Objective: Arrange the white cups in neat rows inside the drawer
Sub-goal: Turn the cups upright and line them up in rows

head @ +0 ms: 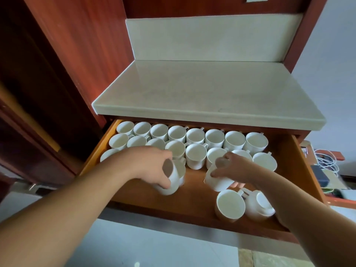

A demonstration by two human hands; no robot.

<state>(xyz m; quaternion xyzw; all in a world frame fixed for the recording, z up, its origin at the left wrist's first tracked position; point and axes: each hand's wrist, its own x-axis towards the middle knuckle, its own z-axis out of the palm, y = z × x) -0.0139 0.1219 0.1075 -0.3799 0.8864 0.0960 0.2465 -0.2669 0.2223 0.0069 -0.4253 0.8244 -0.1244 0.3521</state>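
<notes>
Cup (174,179) in left hand (152,166) perhaps doubled; right hand (236,168) half-hides second cup (219,183).

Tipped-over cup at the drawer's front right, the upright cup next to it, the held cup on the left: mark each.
Tipped-over cup (254,209): head view, outer wall.
Upright cup (230,202): head view, inner bottom.
Left held cup (174,180): head view, outer wall.
</notes>
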